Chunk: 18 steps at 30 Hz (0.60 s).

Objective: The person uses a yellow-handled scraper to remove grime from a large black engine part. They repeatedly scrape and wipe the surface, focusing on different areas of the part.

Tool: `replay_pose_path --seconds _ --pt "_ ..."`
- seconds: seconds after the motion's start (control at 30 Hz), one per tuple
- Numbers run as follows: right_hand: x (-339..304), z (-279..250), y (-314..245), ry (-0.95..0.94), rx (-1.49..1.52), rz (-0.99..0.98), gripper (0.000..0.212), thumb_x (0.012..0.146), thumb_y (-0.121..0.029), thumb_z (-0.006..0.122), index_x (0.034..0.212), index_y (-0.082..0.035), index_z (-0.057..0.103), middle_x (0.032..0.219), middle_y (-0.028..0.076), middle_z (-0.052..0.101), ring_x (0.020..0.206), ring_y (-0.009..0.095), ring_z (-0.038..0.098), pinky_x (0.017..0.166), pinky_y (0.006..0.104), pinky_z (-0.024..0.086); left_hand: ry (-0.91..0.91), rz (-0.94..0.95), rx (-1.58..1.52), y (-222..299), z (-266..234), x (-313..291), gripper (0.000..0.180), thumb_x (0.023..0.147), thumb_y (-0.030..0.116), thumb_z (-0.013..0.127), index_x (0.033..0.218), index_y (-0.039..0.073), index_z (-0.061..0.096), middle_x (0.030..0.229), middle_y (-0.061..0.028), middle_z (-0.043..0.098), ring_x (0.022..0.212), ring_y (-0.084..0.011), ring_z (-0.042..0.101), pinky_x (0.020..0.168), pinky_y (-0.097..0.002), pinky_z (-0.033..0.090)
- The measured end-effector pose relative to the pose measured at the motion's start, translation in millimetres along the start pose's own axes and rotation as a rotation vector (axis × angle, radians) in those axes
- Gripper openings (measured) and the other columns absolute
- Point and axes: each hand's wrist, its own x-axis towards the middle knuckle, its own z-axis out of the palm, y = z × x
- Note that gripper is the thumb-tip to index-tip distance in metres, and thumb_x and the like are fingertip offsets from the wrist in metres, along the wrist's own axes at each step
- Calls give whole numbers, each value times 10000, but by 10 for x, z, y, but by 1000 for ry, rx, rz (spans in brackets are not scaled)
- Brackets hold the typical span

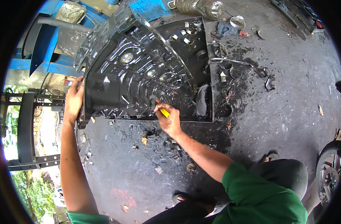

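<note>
Grips a yellow-handled tool [164,112] in the right hand [170,121], right at the wet, ribbed, glossy-black metal housing [130,79]! Clasps its left rim with the left hand [74,99]. Has it standing in a shallow black tray [192,65], blocking sight of the left side. Passes crumpled grey cloth [202,100] by the lower right corner, shiny metal pieces [187,31] near the top right, clear plastic bottle [200,8] beyond.

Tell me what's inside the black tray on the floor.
The tray holds what looks like a grey rag and small metal pieces along its right side. The big metal casing covers much of it; anything underneath cannot be seen.
</note>
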Motion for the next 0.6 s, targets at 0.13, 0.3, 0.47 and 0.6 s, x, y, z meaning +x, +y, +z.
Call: replay_pose_path --seconds 0.13,0.3,0.47,0.6 --pt "151 105 161 56 -142 -71 119 811 78 619 840 -31 659 1057 158 721 1088 270 678 858 323 531 31 86 -74 -2 29 34 508 997 370 551 1342 -2 526 1146 -191 662 1034 -191 612 947 -305 447" --pt "387 22 340 19 -196 -267 193 741 133 660 844 -30 657 1079 150 715 1098 286 670 880 341 556 56 32 -38 16 50 -4 488 1001 333 562 1341 -14 520 1104 -161 678 985 -172 612 909 -299 466" --pt "10 -146 339 -167 -192 -349 226 689 159 656 825 -20 629 1113 175 697 1182 303 625 926 373 538 86 62 33 1 26 -13 486 1001 366 551 1324 4 538 1091 -169 692 1001 -194 629 914 -304 463" --pt "528 16 510 -72 -338 -483 199 704 122 646 831 -30 627 1183 184 668 1103 348 646 868 374 543 86 63 51 29 57 -3 497 997 401 534 1328 30 546 1138 -200 677 1076 -240 625 952 -331 449"
